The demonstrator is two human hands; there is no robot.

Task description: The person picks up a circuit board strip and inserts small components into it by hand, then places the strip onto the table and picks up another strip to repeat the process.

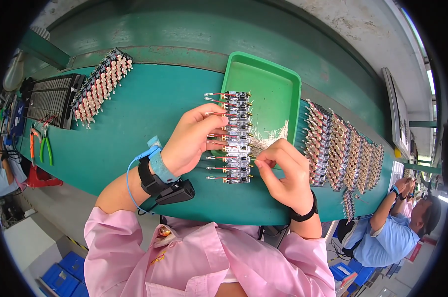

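Note:
My left hand holds a long strip of small circuit boards with red wire leads sticking out to the left; the fingers grip it from the left side. My right hand pinches at the strip's right edge near its lower half, fingertips closed on a small part I cannot make out. The strip hangs over the left edge of a green plastic tray that holds a small pile of thin clipped leads. A blue wrist strap with a coiled cord is on my left wrist.
Several rows of finished board strips lie to the right on the green bench. Another strip and a black rack lie at the far left, with green- and orange-handled pliers. A person in blue works at lower right.

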